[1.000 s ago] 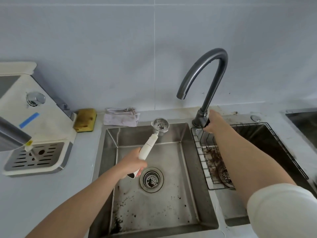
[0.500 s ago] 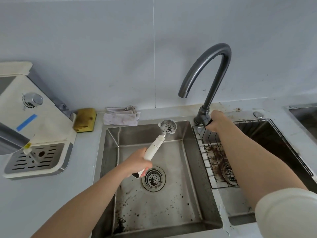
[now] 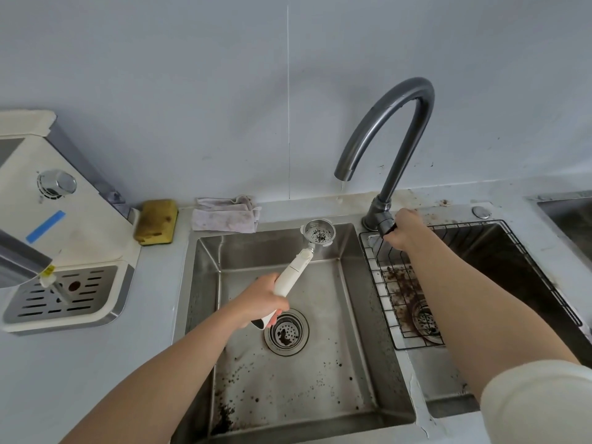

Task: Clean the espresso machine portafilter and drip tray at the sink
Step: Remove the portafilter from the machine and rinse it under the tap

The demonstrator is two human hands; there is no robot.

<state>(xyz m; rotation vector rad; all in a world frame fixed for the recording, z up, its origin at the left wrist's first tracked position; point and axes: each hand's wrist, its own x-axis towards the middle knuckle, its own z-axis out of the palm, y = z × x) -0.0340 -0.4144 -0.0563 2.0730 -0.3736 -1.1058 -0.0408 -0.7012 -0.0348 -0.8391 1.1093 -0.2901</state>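
My left hand (image 3: 261, 299) grips the white handle of the portafilter (image 3: 293, 274) over the left sink basin (image 3: 362, 363). Its metal basket (image 3: 318, 232) faces up, speckled with dark coffee grounds, below and left of the spout. My right hand (image 3: 404, 229) is closed on the black lever at the base of the grey faucet (image 3: 397, 129). A few drops fall from the spout. The slotted drip tray (image 3: 62, 294) sits in the espresso machine (image 3: 64, 225) at the left.
A yellow sponge (image 3: 157, 222) and a stained cloth (image 3: 226, 214) lie behind the basin. Coffee grounds dot the basin floor around the drain (image 3: 286, 331). A wire rack (image 3: 400, 299) with grounds sits in the right basin. Another sink edge shows at far right.
The portafilter basket has moved right, closer under the spout. My right hand stays on the faucet lever, and drops now fall from the spout.
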